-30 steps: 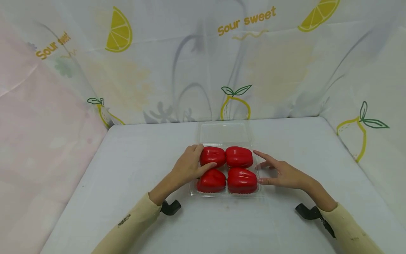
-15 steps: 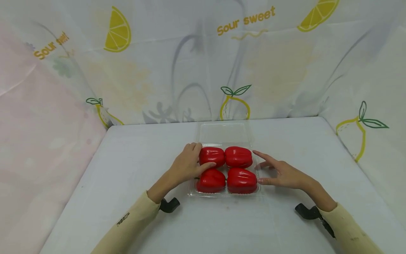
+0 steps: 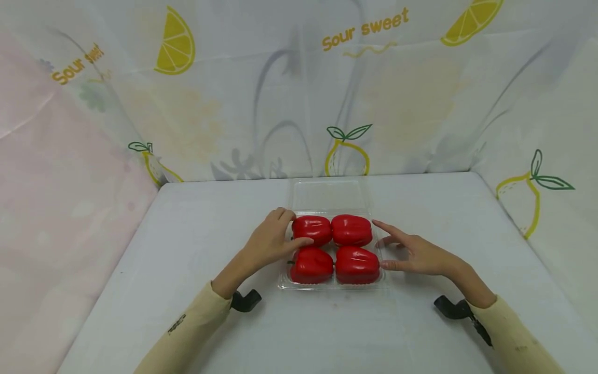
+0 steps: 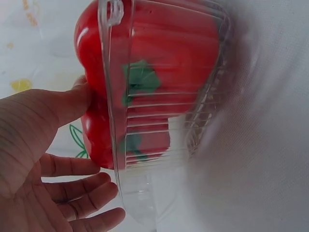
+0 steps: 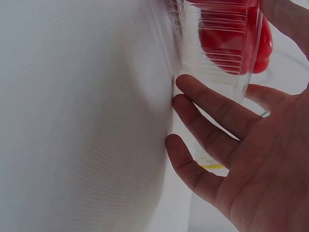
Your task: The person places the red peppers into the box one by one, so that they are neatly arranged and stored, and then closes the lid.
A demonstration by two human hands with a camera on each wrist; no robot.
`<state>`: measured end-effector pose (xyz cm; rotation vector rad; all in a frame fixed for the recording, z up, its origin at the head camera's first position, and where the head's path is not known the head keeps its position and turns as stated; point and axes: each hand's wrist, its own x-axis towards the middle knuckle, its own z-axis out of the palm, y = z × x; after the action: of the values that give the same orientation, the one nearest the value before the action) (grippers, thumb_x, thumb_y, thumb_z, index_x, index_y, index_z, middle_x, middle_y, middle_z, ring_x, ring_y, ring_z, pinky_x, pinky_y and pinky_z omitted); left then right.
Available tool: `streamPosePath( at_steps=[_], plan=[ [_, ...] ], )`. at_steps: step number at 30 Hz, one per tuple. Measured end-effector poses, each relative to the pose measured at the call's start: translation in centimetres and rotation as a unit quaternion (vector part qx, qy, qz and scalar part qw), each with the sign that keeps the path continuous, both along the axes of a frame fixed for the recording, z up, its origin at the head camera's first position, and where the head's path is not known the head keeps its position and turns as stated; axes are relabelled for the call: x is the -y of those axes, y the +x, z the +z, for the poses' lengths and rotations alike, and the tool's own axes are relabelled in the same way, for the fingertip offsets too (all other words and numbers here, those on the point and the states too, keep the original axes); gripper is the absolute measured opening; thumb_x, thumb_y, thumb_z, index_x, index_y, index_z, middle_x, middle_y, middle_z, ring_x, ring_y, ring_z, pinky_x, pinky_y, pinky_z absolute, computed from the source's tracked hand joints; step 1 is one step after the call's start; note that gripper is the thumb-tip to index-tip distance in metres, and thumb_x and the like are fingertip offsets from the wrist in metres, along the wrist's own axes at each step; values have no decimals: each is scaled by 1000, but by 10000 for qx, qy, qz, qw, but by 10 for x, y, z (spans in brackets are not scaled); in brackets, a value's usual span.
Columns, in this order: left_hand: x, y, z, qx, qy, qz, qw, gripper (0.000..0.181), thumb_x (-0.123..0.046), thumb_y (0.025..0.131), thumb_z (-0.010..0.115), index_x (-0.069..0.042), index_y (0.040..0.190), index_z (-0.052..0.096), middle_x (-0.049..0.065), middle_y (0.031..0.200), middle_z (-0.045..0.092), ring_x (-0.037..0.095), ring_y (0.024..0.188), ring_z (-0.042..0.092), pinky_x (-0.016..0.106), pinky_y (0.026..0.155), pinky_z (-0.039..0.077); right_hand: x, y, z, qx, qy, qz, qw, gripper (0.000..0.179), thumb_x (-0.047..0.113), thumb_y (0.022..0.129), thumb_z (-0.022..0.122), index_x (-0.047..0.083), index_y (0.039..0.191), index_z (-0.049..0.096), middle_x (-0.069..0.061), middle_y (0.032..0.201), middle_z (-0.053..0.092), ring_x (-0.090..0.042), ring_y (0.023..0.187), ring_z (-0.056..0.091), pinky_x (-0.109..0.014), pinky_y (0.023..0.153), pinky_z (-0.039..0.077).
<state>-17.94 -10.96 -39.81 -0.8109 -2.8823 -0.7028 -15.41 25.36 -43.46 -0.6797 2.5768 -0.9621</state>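
Red bell peppers lie in two rows in a clear plastic clamshell box (image 3: 280, 284): far-left (image 3: 311, 230), far-right (image 3: 352, 230), near-left (image 3: 312, 265) and near-right (image 3: 357, 265). My left hand (image 3: 271, 240) is at the box's left side, its thumb over the gap between the two left peppers. In the left wrist view, the fingers (image 4: 91, 188) of that hand are loosely extended beside the box rim. My right hand (image 3: 416, 254) stands at the right side with spread fingers, its thumb near the near-right pepper. The right wrist view shows several fingertips (image 5: 183, 83) low beside the box wall.
The box's clear lid (image 3: 329, 194) lies folded back behind the peppers. A white table (image 3: 210, 208) carries everything, and a lemon-printed cloth (image 3: 402, 104) hangs behind it. Black wrist mounts (image 3: 246, 300) stick out at both sleeves.
My left hand has eased slightly left, away from the far-left pepper, with its thumb drawing back and uncovering more of the near-left pepper. The right hand stays nearly still.
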Motion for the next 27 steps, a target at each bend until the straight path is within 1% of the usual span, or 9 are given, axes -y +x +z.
streamPosePath(
  at_steps=[3,6,8,12,15,19,24,25,27],
  plan=[
    [3,-2,0,95,154,28,9998,49,-39,84,77,-5,113,59,10,112,60,23,99,58,34,77,57,-1,-1,-1,-22,-24,46,10000,92,46,84,72,26,157,21,-8,128,60,-35,119,55,-61,90,48],
    [7,-6,-1,252,394,157,9988,49,-38,87,75,-3,118,59,11,116,60,25,100,60,34,75,57,-1,-1,-1,-15,-31,55,10000,92,46,84,72,27,157,20,-8,128,60,-35,119,55,-61,90,48],
    [10,-10,-3,319,590,270,9974,50,-37,90,72,-1,122,59,13,119,59,25,99,60,35,74,57,-1,-2,-1,-9,-40,61,10000,92,45,84,72,27,157,20,-8,128,60,-34,119,55,-61,91,48],
    [18,-21,-11,482,980,536,9926,52,-35,94,66,1,130,55,17,125,59,28,103,62,38,76,58,0,-2,1,2,-63,118,9999,91,45,84,72,25,157,20,-8,128,60,-33,119,55,-60,92,48],
    [24,-28,-17,713,1216,721,9874,55,-32,96,64,3,136,51,21,128,59,32,104,64,42,77,58,-2,-5,4,-8,-134,194,9997,88,42,86,72,24,157,23,-8,130,60,-32,120,55,-56,93,49],
    [28,-38,-23,1062,1439,920,9796,56,-29,97,64,2,140,47,21,130,59,34,106,65,45,79,58,-5,-10,9,-167,-266,159,9994,80,35,89,71,21,155,29,-8,130,60,-29,117,58,-52,90,51],
    [29,-45,-26,1375,1686,1110,9697,56,-28,97,63,1,142,45,20,131,59,35,110,63,46,82,57,-6,-23,15,-502,-339,-139,9981,73,32,92,70,14,153,34,-11,127,62,-29,112,61,-48,87,54],
    [28,-46,-26,1443,1777,1111,9671,56,-28,97,63,1,142,45,20,131,59,35,110,63,45,82,57,-6,-26,16,-560,-349,-224,9976,72,32,92,69,13,152,35,-12,126,63,-30,112,62,-47,87,54],
    [27,-49,-27,1616,2057,1081,9591,56,-26,97,62,2,143,43,21,130,59,35,109,64,44,83,56,-5,-32,17,-638,-388,-397,9964,70,31,93,68,12,151,35,-14,125,64,-30,111,62,-47,85,55]
  ],
)
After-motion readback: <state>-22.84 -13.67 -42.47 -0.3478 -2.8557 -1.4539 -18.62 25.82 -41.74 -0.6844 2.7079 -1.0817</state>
